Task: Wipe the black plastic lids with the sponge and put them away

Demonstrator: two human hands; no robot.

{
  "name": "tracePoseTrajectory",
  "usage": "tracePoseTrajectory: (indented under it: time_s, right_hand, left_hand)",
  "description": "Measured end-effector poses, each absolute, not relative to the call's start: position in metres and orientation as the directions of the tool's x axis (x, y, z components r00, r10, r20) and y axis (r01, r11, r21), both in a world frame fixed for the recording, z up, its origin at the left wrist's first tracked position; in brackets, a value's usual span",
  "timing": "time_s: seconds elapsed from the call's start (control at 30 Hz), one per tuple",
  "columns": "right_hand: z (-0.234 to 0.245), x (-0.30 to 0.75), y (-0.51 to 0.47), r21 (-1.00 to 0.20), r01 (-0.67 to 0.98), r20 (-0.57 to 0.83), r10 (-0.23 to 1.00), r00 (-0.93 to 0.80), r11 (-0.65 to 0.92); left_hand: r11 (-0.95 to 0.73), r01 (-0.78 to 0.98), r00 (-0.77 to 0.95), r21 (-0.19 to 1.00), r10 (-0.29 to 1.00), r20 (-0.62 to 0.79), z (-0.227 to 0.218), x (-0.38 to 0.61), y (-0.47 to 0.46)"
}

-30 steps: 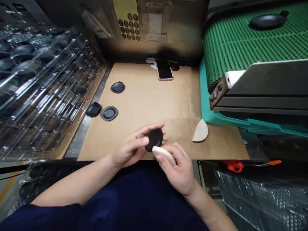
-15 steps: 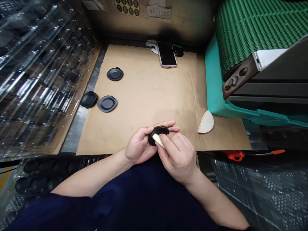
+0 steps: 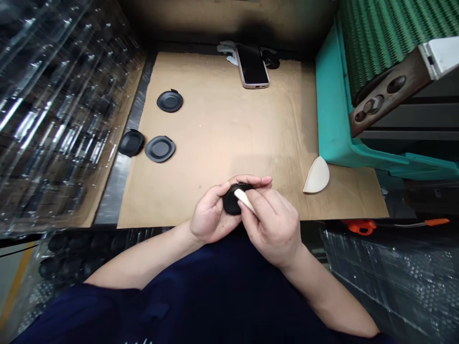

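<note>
My left hand cups a small black rounded plastic part, thumb on its rim and fingers behind it. In a pinch, my right hand holds a cream-coloured pad, whose tip is against or just over the part's face; I cannot tell which. My right fingers cover the lower end of the pad. Further left on the cardboard lie two similar dark parts, an upper black part and a lower greyer part. Beside the lower one, another black part sits at the cardboard's left edge.
A phone leans at the back of the cardboard sheet. A cream half-round pad lies near the teal bin on the right. Clear plastic trays are stacked at left. An orange-handled tool hangs by the front edge.
The view has shifted slightly, so the bin and phone sit differently in the picture. Both hands keep their holds, and the pad's tip has moved a little across the black part.
</note>
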State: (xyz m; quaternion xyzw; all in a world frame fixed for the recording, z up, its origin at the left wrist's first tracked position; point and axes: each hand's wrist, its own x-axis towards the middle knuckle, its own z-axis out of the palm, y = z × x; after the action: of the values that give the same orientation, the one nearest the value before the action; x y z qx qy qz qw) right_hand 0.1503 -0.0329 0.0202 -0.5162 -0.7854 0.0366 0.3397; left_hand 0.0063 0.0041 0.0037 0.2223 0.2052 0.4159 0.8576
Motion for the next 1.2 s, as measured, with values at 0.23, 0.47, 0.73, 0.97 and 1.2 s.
tracePoseTrajectory:
  time_s: [0.23,0.47,0.73,0.97,1.2]
  right_hand:
    - [0.0238,0.1465,-0.0351,-0.414,0.786,0.442,0.856,-0.268,0.460]
    - [0.0241,0.1476,-0.0337,-0.405,0.799,0.445,0.859,-0.252,0.444]
    - [0.0205,0.1470,-0.0362,-0.401,0.806,0.454,0.858,-0.238,0.436]
    - [0.0227,0.1480,-0.0341,-0.415,0.807,0.470,0.858,-0.206,0.421]
    - [0.0218,0.1442,-0.0396,-0.507,0.743,0.432,0.875,-0.220,0.437]
  left_hand:
    - [0.521,-0.621,0.535,0.586,0.828,-0.170,0.0016,0.0040,0.0040]
    - [0.539,-0.641,0.550,0.547,0.819,-0.162,0.0007,0.0047,0.0040]
    - [0.531,-0.605,0.532,0.593,0.824,-0.195,-0.0002,0.0049,0.0032]
    - [0.565,-0.609,0.565,0.556,0.802,-0.196,-0.0004,0.0025,0.0033]
    - [0.525,-0.632,0.544,0.570,0.824,-0.156,0.0015,0.0031,0.0032]
